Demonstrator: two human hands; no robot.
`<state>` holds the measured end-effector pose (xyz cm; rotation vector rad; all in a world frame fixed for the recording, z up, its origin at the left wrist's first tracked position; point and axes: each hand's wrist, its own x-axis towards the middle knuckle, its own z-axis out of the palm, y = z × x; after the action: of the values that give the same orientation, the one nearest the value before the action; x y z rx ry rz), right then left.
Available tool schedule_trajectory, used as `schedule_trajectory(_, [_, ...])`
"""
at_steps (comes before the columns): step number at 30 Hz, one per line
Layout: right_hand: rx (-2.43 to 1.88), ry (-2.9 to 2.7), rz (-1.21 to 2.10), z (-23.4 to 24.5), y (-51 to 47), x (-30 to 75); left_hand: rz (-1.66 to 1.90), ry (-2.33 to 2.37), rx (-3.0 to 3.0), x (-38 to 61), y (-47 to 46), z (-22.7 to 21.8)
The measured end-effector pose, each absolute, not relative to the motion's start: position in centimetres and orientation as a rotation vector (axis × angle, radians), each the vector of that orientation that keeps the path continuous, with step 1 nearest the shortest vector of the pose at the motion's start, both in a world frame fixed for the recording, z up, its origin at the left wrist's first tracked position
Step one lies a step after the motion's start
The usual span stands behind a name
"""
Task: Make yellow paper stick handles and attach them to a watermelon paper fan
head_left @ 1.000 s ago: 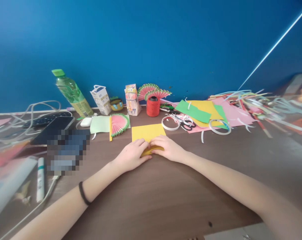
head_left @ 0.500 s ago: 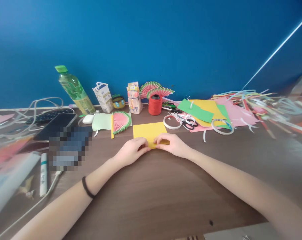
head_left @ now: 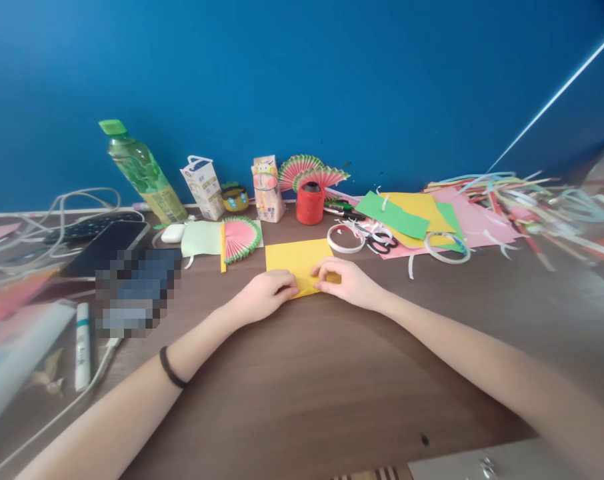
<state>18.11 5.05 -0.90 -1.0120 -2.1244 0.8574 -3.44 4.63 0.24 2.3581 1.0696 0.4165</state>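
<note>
A yellow paper sheet [head_left: 298,259] lies flat on the brown wooden table [head_left: 332,380], just beyond my hands. My left hand [head_left: 265,295] rests on its near left edge with the fingers curled and pressed down on the paper. My right hand [head_left: 346,282] pinches the near right edge of the same sheet between thumb and fingers. A narrow folded strip of the yellow paper shows between the two hands. A dark band circles my left wrist.
Behind the sheet stand a pink-green paper fan [head_left: 239,239], a red thread spool [head_left: 310,203], tape rings [head_left: 344,239], scissors [head_left: 377,241], a green bottle [head_left: 139,173] and small cartons. Coloured sheets and paper strips [head_left: 432,217] pile up at the right. A phone, cables and a marker [head_left: 83,345] lie at the left.
Both hands slid a little farther from me along the sheet's near edge, and the raised yellow fold seen earlier now lies pressed flatter. The camera also shifted slightly.
</note>
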Motion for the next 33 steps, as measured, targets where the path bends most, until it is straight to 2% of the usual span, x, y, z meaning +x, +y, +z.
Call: schedule_trajectory(33, [-0.982,-2.336,0.835,-0.44,5.26,18.61,0.204,1.106,2.597,-2.64,4.44,0.55])
